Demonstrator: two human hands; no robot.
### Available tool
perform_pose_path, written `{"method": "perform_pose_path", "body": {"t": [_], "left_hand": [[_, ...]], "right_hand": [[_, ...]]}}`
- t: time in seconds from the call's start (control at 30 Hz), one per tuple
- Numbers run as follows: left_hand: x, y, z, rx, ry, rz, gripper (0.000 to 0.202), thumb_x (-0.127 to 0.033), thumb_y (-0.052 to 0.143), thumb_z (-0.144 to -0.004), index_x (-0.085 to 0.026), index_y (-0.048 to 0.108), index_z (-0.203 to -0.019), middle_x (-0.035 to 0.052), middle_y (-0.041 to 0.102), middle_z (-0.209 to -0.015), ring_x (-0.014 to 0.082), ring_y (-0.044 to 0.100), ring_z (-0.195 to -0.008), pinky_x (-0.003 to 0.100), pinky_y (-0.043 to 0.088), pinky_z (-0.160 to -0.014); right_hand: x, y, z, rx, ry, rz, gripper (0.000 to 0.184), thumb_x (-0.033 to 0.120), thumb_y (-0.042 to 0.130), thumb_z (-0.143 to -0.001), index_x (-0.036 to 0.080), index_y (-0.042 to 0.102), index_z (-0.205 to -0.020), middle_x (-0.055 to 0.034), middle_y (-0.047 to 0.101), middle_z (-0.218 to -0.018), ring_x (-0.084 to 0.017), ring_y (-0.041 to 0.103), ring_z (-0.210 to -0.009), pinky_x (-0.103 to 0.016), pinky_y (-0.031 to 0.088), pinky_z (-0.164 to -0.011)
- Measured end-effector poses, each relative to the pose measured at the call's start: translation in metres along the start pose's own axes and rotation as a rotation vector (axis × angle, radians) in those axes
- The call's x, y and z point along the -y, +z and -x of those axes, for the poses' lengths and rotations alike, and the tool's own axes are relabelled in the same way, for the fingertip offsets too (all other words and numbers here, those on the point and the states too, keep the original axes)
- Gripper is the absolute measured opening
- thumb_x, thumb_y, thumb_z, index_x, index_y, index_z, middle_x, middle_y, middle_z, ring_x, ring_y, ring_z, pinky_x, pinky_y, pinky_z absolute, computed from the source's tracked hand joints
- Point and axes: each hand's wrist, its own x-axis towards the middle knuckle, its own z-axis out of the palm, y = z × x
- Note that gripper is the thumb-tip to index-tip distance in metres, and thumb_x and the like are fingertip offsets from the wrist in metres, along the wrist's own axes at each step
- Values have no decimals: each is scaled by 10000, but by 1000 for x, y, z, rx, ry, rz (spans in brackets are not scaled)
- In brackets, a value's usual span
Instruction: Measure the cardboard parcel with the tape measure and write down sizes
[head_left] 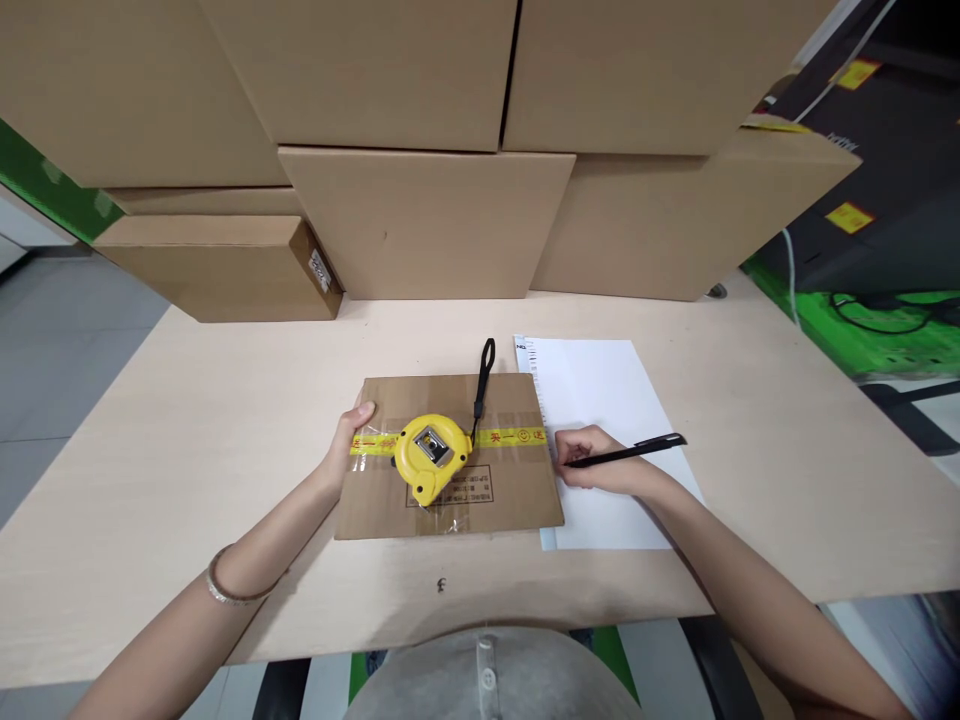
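Observation:
My left hand (349, 440) grips the left edge of a flat cardboard box (517, 490), its thumb on the top face. Yellow printed tape runs across the box. On top of it lies a yellow tape measure (411, 450) with a black wrist strap (486, 372) stretching toward the back. My right hand (596, 460) is closed around a black pen (652, 444), beside the box's right edge. That hand rests on a white sheet of paper (600, 385), partly covered by the box. The pen's tip is hidden by my fingers.
Large cardboard boxes (427, 225) line the back of the light wooden table (187, 420). A smaller carton (232, 270) stands at the back left. Beyond the table's right side are a dark machine (900, 180) and black cables (877, 318) on a green surface.

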Motion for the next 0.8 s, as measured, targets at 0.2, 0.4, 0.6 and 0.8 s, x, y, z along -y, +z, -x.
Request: {"method": "perform_pose_path", "body": {"t": [0.2, 0.4, 0.6, 0.8], "left_hand": [[-1, 4, 2, 30, 120, -1, 627, -505, 752, -734, -134, 725, -1239, 128, 850, -973, 401, 815, -913, 455, 671, -789], [-5, 12, 7, 21, 119, -21, 601, -487, 755, -710, -134, 723, -1195, 118, 845, -896, 395, 815, -890, 439, 664, -748], [-8, 19, 9, -28, 176, -12, 551, -439, 773, -672, -159, 717, -1143, 83, 834, -832, 375, 815, -856, 414, 657, -738], [-8, 13, 8, 41, 79, 43, 586, -445, 744, -744, -165, 695, -1256, 97, 843, -916, 373, 819, -896, 424, 656, -766]], "right_hand": [[-3, -2, 0, -3, 13, -21, 206, 213, 687, -685, 233, 489, -634, 80, 480, -546, -90, 449, -470, -234, 348, -469], [-7, -1, -1, 13, 27, -33, 195, 241, 700, -698, 230, 510, -652, 67, 528, -545, -96, 483, -471, -235, 382, -470], [-6, 0, -2, 4, 45, -31, 155, 203, 660, -656, 233, 509, -640, 76, 503, -525, -89, 461, -456, -228, 368, -453], [-2, 0, -2, -10, 73, 17, 170, 223, 652, -629, 240, 483, -616, 77, 477, -509, -95, 454, -447, -225, 356, -435]]}}
